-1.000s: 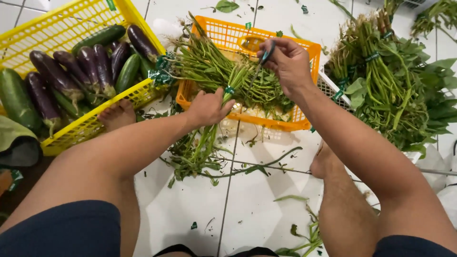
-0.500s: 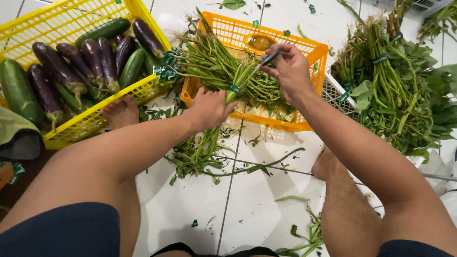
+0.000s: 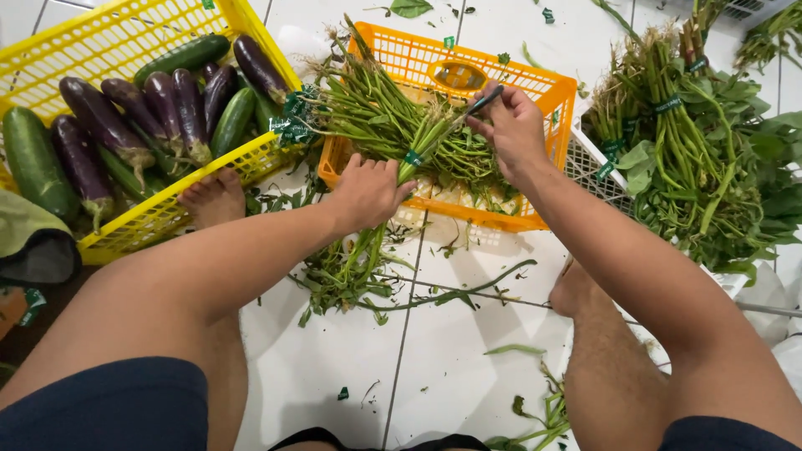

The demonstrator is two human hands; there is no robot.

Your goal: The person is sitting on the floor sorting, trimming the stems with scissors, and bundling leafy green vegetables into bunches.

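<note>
White floor tiles [image 3: 351, 351] hold a yellow crate [image 3: 125, 33] of eggplants [image 3: 100, 117]. Left hand [image 3: 368, 190] clutches a green stem bundle [image 3: 401, 134] over the orange basket [image 3: 535, 92]; right hand [image 3: 514, 125] pinches a dark knife [image 3: 484, 100] at the stems.

yellow crate [image 3: 150, 225]: cut off left | tool in right hand [image 3: 516, 129]: mostly hidden | leafy bundles [image 3: 710, 159]: cut off right

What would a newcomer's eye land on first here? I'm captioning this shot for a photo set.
Most likely the orange basket at top centre, where the left hand grips a bundle of green stems and the right hand holds a dark tool to it. Next, the yellow crate of purple eggplants at upper left.
</note>
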